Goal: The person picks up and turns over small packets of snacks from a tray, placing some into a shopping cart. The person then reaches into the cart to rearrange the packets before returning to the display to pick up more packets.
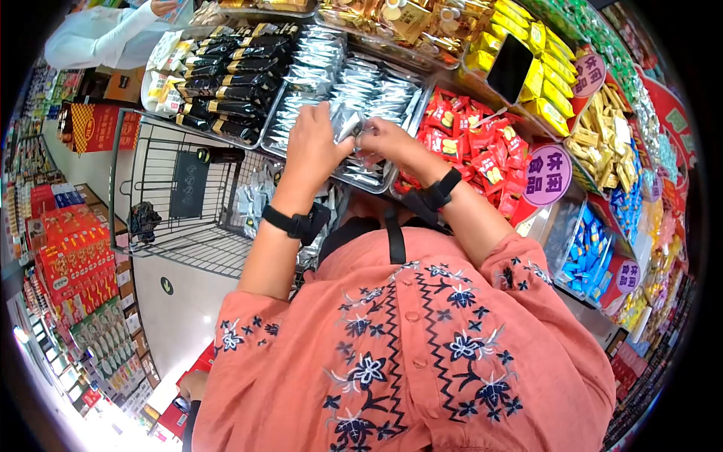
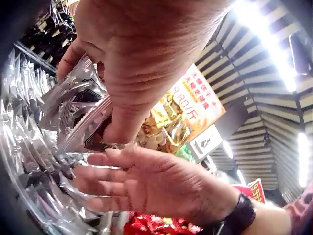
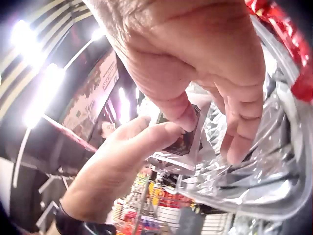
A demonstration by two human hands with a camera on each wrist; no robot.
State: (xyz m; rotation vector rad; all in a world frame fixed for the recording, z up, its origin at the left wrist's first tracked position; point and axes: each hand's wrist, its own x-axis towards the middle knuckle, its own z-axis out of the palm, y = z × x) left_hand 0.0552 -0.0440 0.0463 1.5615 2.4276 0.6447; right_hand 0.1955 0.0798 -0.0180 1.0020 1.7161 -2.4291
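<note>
I stand at a snack display. Both hands meet over a metal tray [image 1: 392, 181] of silver packets [image 1: 376, 90]. My left hand [image 1: 325, 139] grips a small stack of silver packets [image 2: 78, 105], thumb on the front one. My right hand [image 1: 373, 139] pinches the same bundle from the other side. In the left wrist view my left hand [image 2: 137, 73] is above and my right hand [image 2: 151, 181] lies under the packets. In the right wrist view my right hand [image 3: 205, 117] sets its thumb on a dark-printed packet [image 3: 183, 142], and my left hand [image 3: 117, 166] holds it from below.
A wire shopping trolley [image 1: 188, 196] with some silver packets stands to my left. Trays of black packets [image 1: 233, 75], red packets [image 1: 474, 147], yellow packets [image 1: 542, 75] and blue packets [image 1: 587, 248] surround the silver ones. A purple sign [image 1: 547, 175] stands at the right. Another person's white sleeve [image 1: 105, 38] is far left.
</note>
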